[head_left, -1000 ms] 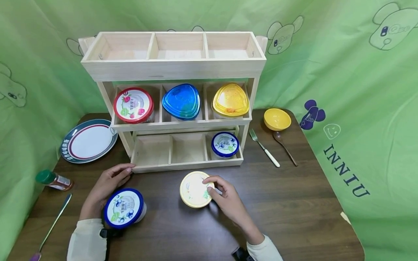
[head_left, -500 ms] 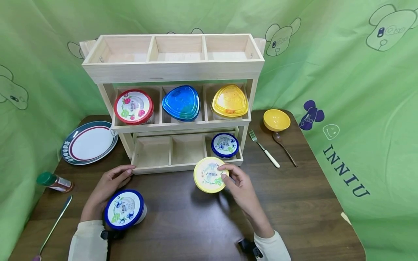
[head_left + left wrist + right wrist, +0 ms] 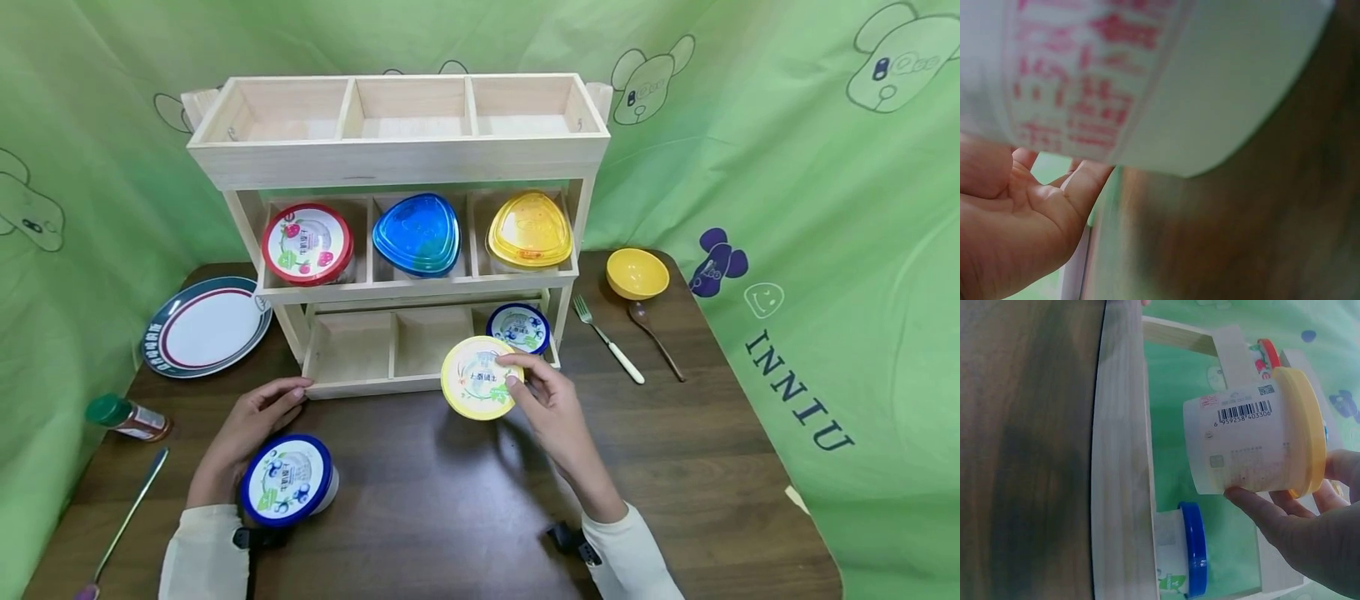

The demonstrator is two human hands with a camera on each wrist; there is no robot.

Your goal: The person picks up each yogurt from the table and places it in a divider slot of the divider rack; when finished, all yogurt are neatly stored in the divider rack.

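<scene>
My right hand (image 3: 551, 412) grips a white tub with a yellow lid (image 3: 474, 379), held up in front of the lower tier of a wooden shelf (image 3: 390, 171). In the right wrist view the tub (image 3: 1235, 440) shows its barcode, tilted on its side, with thumb and fingers around it. My left hand (image 3: 243, 433) reaches to the shelf's front left corner, fingertips at the wood. Just right of that wrist stands a blue-lidded tub (image 3: 287, 481); its printed side fills the top of the left wrist view. A smaller blue-lidded tub (image 3: 519, 325) sits in the lower right compartment.
The middle tier bears a red-lidded tub (image 3: 307, 244), a blue-lidded container (image 3: 417, 235) and a yellow-lidded container (image 3: 529, 231). At left lie a plate (image 3: 213, 325), a spice jar (image 3: 129, 417) and a long thin utensil (image 3: 131, 521). At right are a yellow bowl (image 3: 637, 275), fork (image 3: 607, 340) and spoon (image 3: 655, 337).
My right hand has lifted the yellow-lidded tub off the table and carried it right and forward, up to the lower tier's front edge. My left hand has stayed at the shelf corner.
</scene>
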